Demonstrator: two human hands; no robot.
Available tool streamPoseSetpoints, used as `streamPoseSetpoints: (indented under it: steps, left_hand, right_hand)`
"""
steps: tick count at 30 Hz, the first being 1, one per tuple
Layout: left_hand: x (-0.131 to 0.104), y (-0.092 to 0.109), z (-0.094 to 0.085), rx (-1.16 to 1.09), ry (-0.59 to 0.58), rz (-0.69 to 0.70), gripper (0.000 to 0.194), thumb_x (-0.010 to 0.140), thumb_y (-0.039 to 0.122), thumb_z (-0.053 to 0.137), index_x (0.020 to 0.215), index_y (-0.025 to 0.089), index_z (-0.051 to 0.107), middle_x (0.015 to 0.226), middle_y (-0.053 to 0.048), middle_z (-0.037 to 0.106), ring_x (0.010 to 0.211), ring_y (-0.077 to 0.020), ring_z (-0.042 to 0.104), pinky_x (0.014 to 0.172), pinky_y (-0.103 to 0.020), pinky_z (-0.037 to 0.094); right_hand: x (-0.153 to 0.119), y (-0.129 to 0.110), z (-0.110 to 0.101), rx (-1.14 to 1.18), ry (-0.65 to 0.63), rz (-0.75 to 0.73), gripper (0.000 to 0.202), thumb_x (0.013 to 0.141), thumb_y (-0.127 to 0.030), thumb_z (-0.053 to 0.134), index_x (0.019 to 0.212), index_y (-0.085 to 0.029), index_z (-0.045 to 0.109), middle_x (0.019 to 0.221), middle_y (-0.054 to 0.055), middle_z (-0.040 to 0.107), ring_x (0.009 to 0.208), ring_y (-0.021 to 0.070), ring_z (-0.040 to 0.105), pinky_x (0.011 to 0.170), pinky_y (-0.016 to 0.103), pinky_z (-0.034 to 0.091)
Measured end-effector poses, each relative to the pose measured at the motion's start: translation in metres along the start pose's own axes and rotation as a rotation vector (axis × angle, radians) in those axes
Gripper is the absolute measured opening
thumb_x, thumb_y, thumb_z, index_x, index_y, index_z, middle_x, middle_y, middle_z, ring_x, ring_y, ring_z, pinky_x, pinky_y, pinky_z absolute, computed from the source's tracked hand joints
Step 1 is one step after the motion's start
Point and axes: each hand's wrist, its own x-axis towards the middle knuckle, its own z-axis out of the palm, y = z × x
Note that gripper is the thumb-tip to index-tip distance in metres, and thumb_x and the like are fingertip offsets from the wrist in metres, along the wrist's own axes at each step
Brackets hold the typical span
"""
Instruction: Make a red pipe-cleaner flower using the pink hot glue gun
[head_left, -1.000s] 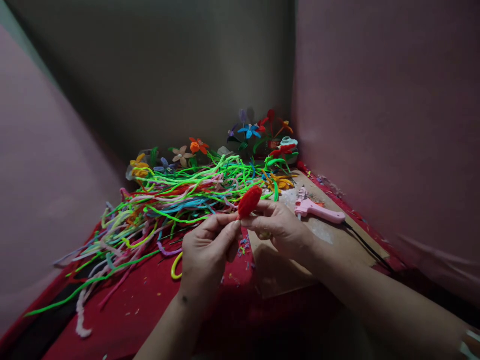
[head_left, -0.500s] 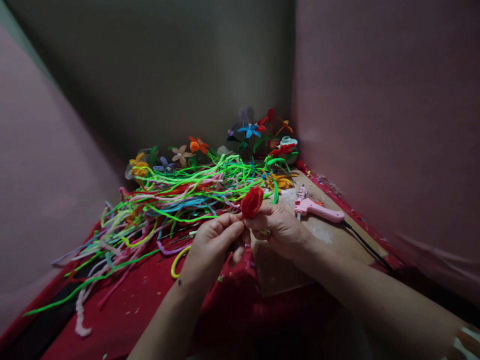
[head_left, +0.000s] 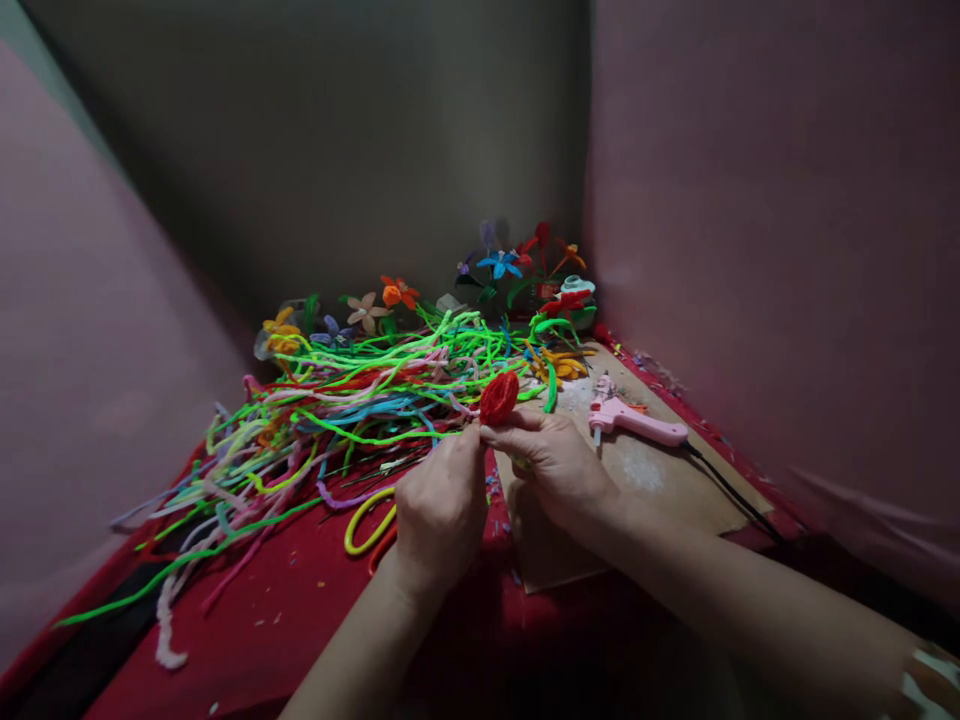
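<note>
Clearly both hands meet at one small piece of work: the left hand (head_left: 441,505) and the right hand (head_left: 556,462) pinch closed, from either side, just under a red pipe-cleaner coil (head_left: 499,397), which stands up above the fingertips, over the near edge of the pile of pipe cleaners (head_left: 337,410). Just beside the right hand lies a pink glue gun (head_left: 636,419) on a cardboard sheet (head_left: 660,480), its black cord (head_left: 731,490) running off toward the right edge of the red cloth (head_left: 300,610).

As a judgement, the coil could spring loose and unwind if either pinch slackens, since fuzzy wire holds a wound shape only under pressure. A sleeve or wrist swinging right could snag the cord and drag the gun, and its tip may be hot.

Whatever stem the fingers hold is hidden behind them, so how the coil is fastened cannot be told. Finished pipe-cleaner flowers (head_left: 517,262) at the far corner are dim and small, and a yellow loop (head_left: 367,522) is partly covered by the left hand.
</note>
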Motion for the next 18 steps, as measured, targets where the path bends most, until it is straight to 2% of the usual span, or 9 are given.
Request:
streamPoseSetpoints:
  steps: [2,5,8,10,12,14,16,18]
  left_hand:
    - [0.003,0.002,-0.002,-0.038,0.019,-0.064,0.018,0.084,0.014,0.050,0.102,0.013,0.054,0.080,-0.006,0.069,0.065,-0.0135,0.065,0.059,-0.021,0.044]
    - [0.007,0.007,-0.005,-0.234,0.032,-0.308,0.028,0.084,0.018,0.052,0.111,0.015,0.046,0.085,-0.006,0.069,0.070,-0.0138,0.067,0.058,-0.021,0.047]
    - [0.011,0.008,-0.009,-0.526,-0.040,-0.542,0.042,0.082,0.023,0.055,0.120,0.018,0.038,0.089,-0.005,0.069,0.076,-0.0153,0.067,0.059,-0.023,0.051]
    - [0.013,0.006,-0.012,-0.714,-0.086,-0.646,0.034,0.083,0.027,0.053,0.114,0.018,0.044,0.091,-0.005,0.068,0.078,-0.0159,0.067,0.063,-0.025,0.052]
    - [0.016,0.002,-0.015,-0.824,-0.121,-0.691,0.022,0.083,0.029,0.052,0.102,0.018,0.054,0.090,-0.005,0.068,0.077,-0.0155,0.066,0.066,-0.026,0.052]
    - [0.019,-0.002,-0.019,-0.841,-0.146,-0.705,0.015,0.082,0.028,0.054,0.091,0.017,0.060,0.086,-0.004,0.068,0.075,-0.0147,0.064,0.066,-0.025,0.051]
    - [0.020,-0.005,-0.021,-0.789,-0.144,-0.681,0.010,0.082,0.024,0.054,0.084,0.017,0.061,0.080,-0.003,0.067,0.071,-0.0134,0.062,0.064,-0.023,0.050]
    - [0.020,-0.007,-0.023,-0.672,-0.110,-0.588,0.008,0.082,0.020,0.053,0.080,0.017,0.060,0.076,-0.001,0.064,0.068,-0.0116,0.059,0.063,-0.022,0.048]
  right_hand:
    - [0.000,-0.003,0.003,-0.017,-0.002,-0.002,0.015,0.057,-0.022,0.075,0.068,-0.016,0.068,0.059,-0.005,0.050,0.050,0.0059,0.030,0.049,0.025,0.022]
    - [0.004,-0.006,0.004,-0.005,-0.012,0.013,0.016,0.056,-0.023,0.075,0.069,-0.016,0.068,0.062,-0.003,0.054,0.049,0.0055,0.028,0.047,0.025,0.018]
    - [0.009,-0.004,0.001,0.015,-0.046,0.042,0.020,0.059,-0.025,0.073,0.076,-0.017,0.068,0.064,-0.003,0.056,0.047,0.0049,0.026,0.046,0.025,0.014]
    - [0.012,-0.001,-0.003,0.011,-0.074,0.058,0.019,0.059,-0.026,0.073,0.076,-0.017,0.068,0.061,-0.004,0.054,0.046,0.0049,0.025,0.045,0.025,0.012]
    - [0.013,0.001,-0.006,0.008,-0.088,0.066,0.018,0.059,-0.026,0.073,0.073,-0.017,0.067,0.057,-0.005,0.051,0.045,0.0050,0.025,0.045,0.024,0.012]
    - [0.013,0.002,-0.008,0.002,-0.093,0.079,0.018,0.059,-0.026,0.074,0.073,-0.017,0.067,0.054,-0.005,0.048,0.046,0.0051,0.025,0.046,0.024,0.012]
    - [0.013,0.002,-0.009,-0.014,-0.094,0.104,0.019,0.059,-0.025,0.074,0.075,-0.017,0.068,0.057,-0.005,0.050,0.047,0.0051,0.029,0.046,0.023,0.014]
    - [0.012,0.001,-0.009,-0.032,-0.108,0.127,0.020,0.059,-0.023,0.073,0.077,-0.016,0.068,0.063,-0.003,0.054,0.049,0.0052,0.033,0.046,0.023,0.016]
